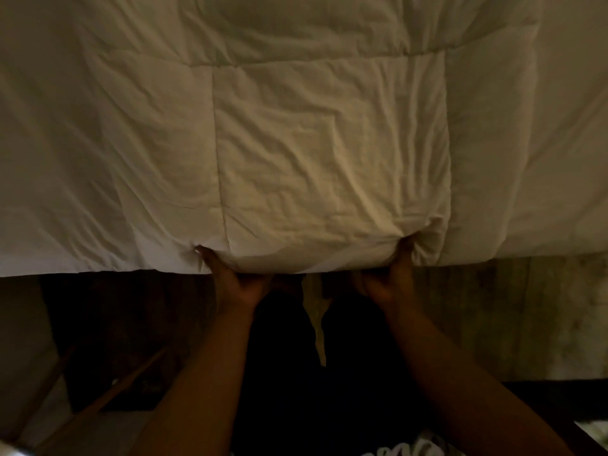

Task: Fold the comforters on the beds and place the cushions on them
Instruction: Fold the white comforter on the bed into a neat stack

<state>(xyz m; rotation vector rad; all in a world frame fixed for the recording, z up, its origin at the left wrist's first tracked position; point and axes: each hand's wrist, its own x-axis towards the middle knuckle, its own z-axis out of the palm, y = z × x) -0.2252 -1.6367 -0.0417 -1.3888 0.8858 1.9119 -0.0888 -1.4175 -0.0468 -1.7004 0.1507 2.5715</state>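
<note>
- The left hand (238,284) grips the near edge of the white comforter (296,143), fingers curled under it.
- The comforter lies spread on the bed, stretching away from both hands.
- The right hand (388,278) grips the same edge, just beside the left.

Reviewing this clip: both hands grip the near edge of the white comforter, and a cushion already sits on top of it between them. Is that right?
Not quite. The head view shows no cushion anywhere on the comforter; its quilted surface is bare. The rest holds: the left hand and the right hand both grip its near edge, with the fabric bunched up between them.
</note>
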